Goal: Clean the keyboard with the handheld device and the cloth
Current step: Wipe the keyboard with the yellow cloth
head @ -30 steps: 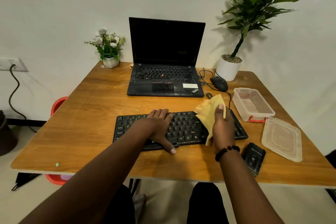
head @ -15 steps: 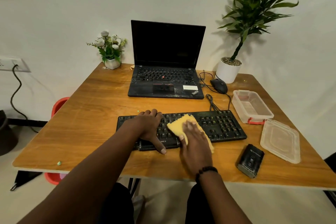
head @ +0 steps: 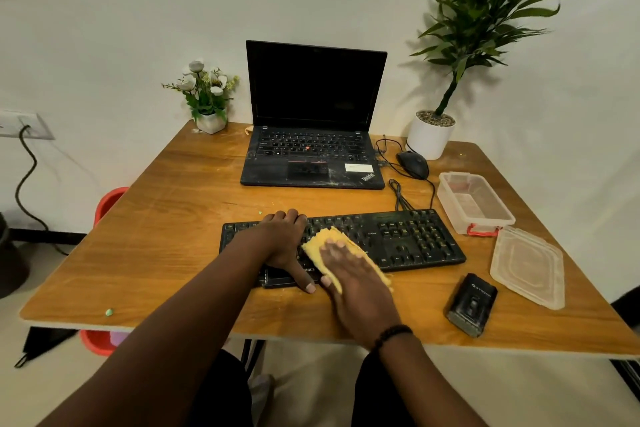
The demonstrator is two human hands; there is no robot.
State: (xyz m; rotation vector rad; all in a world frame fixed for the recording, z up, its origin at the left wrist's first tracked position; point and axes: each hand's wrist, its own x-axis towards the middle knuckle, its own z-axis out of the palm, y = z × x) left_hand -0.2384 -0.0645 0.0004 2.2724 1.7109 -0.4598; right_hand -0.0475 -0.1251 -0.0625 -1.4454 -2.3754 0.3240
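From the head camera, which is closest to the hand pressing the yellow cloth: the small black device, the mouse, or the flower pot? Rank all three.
Measured from the right hand, which presses the cloth on the keyboard:
1. Small black device, just to its right near the table's front edge.
2. Mouse, farther back on the right, beside the laptop.
3. Flower pot, at the far left corner.

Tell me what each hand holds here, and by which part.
Neither grips anything: right hand presses the yellow cloth flat; left hand rests on the keyboard.

A wooden table [head: 166,246] carries a keyboard [head: 408,239] under the hands, a laptop [head: 311,152] beyond them, a handheld device [head: 471,303] right of the right hand [head: 360,291].
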